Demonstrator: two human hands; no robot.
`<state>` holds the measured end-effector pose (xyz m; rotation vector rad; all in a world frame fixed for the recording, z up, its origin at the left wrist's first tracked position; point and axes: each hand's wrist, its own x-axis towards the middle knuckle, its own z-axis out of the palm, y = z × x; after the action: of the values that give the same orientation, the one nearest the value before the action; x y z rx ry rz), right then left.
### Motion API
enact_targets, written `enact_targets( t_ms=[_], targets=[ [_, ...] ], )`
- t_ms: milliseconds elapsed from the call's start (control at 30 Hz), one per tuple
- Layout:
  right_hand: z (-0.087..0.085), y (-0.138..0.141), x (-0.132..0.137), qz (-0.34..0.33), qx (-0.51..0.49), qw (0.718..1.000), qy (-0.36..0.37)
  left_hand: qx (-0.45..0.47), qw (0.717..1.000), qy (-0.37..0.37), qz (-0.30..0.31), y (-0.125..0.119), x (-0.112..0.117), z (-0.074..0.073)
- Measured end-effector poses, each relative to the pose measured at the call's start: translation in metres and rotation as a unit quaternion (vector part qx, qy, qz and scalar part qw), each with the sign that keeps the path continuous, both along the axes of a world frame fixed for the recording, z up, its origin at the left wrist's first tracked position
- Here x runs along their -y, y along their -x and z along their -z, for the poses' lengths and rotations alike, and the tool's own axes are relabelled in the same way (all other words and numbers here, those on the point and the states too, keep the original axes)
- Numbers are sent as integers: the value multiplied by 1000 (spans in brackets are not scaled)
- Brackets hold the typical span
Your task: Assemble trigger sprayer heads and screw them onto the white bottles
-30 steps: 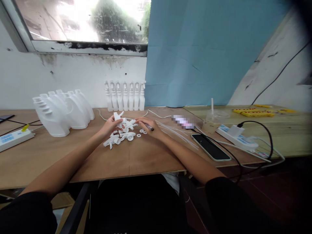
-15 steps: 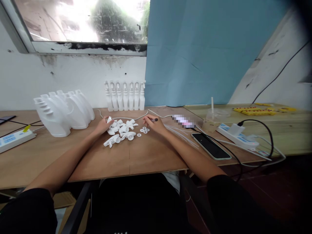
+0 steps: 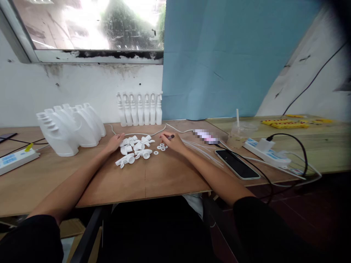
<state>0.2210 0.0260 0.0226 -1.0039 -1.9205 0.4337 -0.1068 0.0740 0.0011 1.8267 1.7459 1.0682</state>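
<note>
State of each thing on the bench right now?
left hand, resting against trigger heads, grip unclear
right hand, closed on dark pen
trigger heads, loose pile
washers, scattered flat
spray bottles, upright, in a row
phone, face up, screen dark
cup, upright, straw in
power strip, plug inserted

Head camera looks forward and down (fairly near) at the table.

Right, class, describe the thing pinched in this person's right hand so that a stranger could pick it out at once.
Find the blue sheet on the wall; below its left edge, on the wooden table, lies the right hand. It pinches a slim dark pen-like stick, just beyond some small white rings. It is the only dark thing among the white plastic parts.
</note>
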Motion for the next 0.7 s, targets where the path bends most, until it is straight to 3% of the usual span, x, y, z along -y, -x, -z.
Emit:
enact_targets(
  t_ms=[133, 233, 433, 533, 700],
  targets=[
    [7, -8, -3, 2, 34, 998, -59, -15, 1000, -2, -17, 6, -21, 0],
    [12, -20, -8, -2, 43, 994, -101, -36, 999, -12, -35, 8, -43, -14],
    [18, -35, -9, -9, 55, 985, -162, -105, 988, -97, -62, 2, -95, -82],
    [22, -32, -10, -2, 87, 978, -191, -190, 971, -127, -72, -2, -116, -117],
    [31, -26, -13, 5, 143, 963, -227, -281, 950, -95, -94, -13, -136, -153]
  ],
)
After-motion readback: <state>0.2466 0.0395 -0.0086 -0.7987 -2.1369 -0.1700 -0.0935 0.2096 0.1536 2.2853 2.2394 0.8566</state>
